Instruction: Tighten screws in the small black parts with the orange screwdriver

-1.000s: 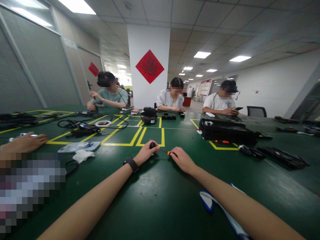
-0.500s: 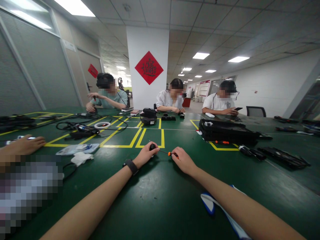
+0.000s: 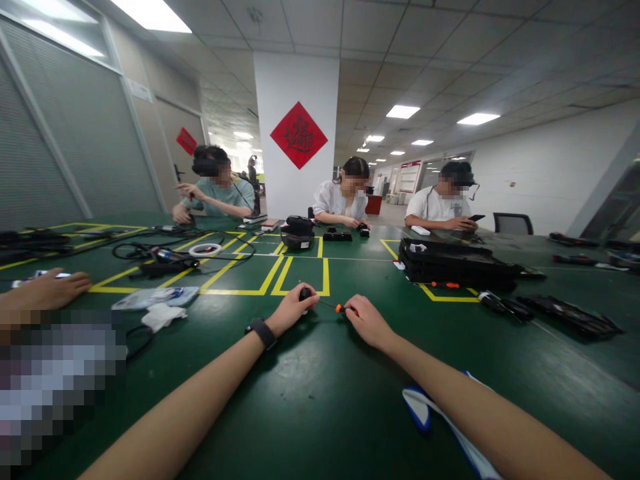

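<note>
Between the fingers and thumb of my left hand (image 3: 293, 308) is a small black part (image 3: 305, 294), mostly covered by the fingers, so its kind is unclear. My right hand (image 3: 369, 320) is closed around the orange and black handle of a screwdriver (image 3: 341, 309). Its thin metal shaft points left, and the tip reaches the black part or ends right by it. Both hands are low over the green table (image 3: 300, 400), in front of a yellow taped square (image 3: 303, 277).
Black casings (image 3: 455, 260) are stacked at right, with an orange-handled tool (image 3: 445, 285) before them. Cables (image 3: 155, 250), a plastic bag (image 3: 155, 298) and a tissue (image 3: 164, 318) lie left. A blue-white cloth (image 3: 417, 408) lies under my right forearm. A neighbour's hand (image 3: 65, 287) rests far left; people sit opposite.
My hands keep almost the same position, with the screwdriver still pointing at the black part. The whole view has shifted very slightly.
</note>
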A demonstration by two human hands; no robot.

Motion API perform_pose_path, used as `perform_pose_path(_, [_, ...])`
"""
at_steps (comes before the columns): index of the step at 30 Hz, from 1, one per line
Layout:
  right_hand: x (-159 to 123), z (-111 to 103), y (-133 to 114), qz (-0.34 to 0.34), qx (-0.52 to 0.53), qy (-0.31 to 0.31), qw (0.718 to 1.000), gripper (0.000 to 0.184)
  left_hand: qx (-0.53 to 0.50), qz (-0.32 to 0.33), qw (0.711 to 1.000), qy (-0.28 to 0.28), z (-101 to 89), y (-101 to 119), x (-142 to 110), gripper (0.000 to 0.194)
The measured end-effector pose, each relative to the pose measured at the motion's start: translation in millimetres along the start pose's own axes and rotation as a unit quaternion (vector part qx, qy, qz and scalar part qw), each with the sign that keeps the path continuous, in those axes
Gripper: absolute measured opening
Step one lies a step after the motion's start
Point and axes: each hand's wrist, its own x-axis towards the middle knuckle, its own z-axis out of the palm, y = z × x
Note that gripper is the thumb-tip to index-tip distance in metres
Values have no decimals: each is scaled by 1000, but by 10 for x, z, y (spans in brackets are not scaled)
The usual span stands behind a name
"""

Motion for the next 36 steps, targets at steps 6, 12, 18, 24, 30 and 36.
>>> perform_pose_path(6, [2,-13,3,-5,18,10,1000,10,-7,-3,1000,5,5,8,2,29])
perform_pose_path(12, [-4,-3,-17,20,22,7,1000,17,-5,6,1000,-1,6,-5,18,28])
perform_pose_path(18, [13,-4,6,6,-3,-15,1000,17,-8,12,1000,-1,6,-14,17,26])
perform_pose_path(24, [4,-16,-2,1,11,1,1000,12,-7,1,1000,-4,3,9,9,28])
perform_pose_path(30, [5,-1,-12,13,27,5,1000,15,1,1,1000,-2,5,37,-4,28])
perform_pose_path(36, [13,-13,1,10,12,-1,1000,14,3,4,1000,-1,3,39,1,26])
